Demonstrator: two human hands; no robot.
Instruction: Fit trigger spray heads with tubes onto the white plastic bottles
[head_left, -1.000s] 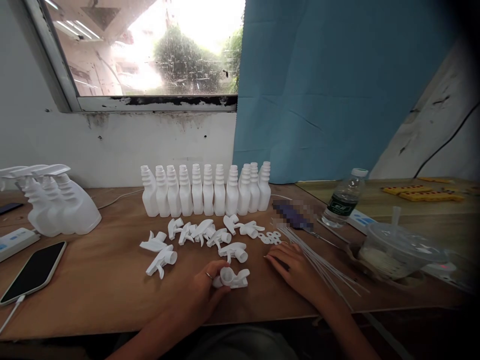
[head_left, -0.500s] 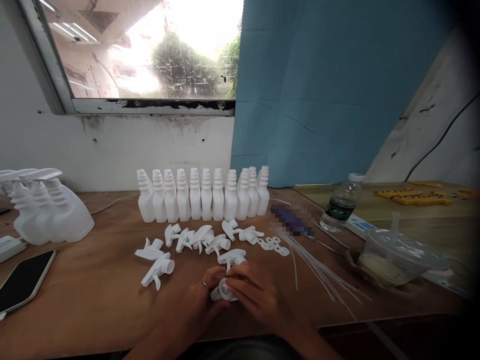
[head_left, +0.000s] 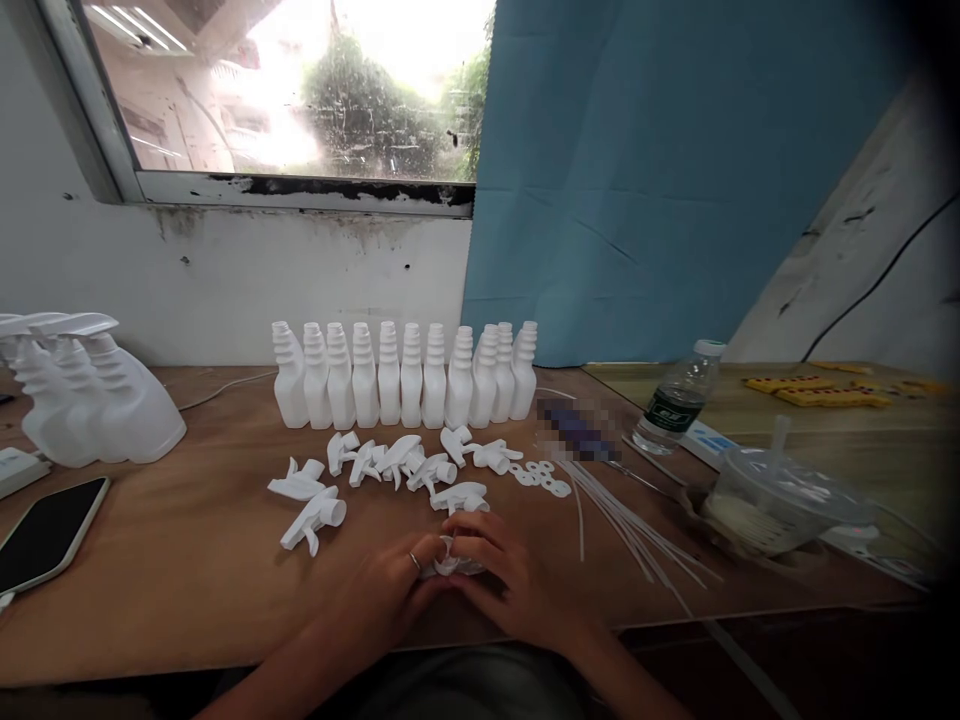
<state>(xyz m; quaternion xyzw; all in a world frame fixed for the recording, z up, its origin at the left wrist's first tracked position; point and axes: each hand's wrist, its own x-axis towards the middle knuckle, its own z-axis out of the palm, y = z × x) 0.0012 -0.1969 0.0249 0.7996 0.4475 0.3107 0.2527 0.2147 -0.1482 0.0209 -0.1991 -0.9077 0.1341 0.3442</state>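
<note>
Both hands meet near the table's front edge around a white spray head (head_left: 450,562), which their fingers largely cover. My left hand (head_left: 409,580), with a ring on one finger, grips it from the left. My right hand (head_left: 499,570) closes on it from the right, fingertips over its top. Just beyond the fingers lies another white spray head (head_left: 459,496). Several more loose spray heads (head_left: 397,457) are scattered behind and to the left. White washers (head_left: 538,476) lie to their right, beside a bundle of thin white tubes (head_left: 622,520).
A row of white bottles (head_left: 411,385) stands along the wall. Assembled spray bottles (head_left: 105,400) and a phone (head_left: 52,530) are at the left. At the right are a water bottle (head_left: 675,405), a lidded plastic bowl (head_left: 780,500) and a blurred purple item (head_left: 577,430).
The view has tilted slightly, so the table items sit higher. Both hands have closed more tightly over the held spray head, and its round opening is now mostly covered.
</note>
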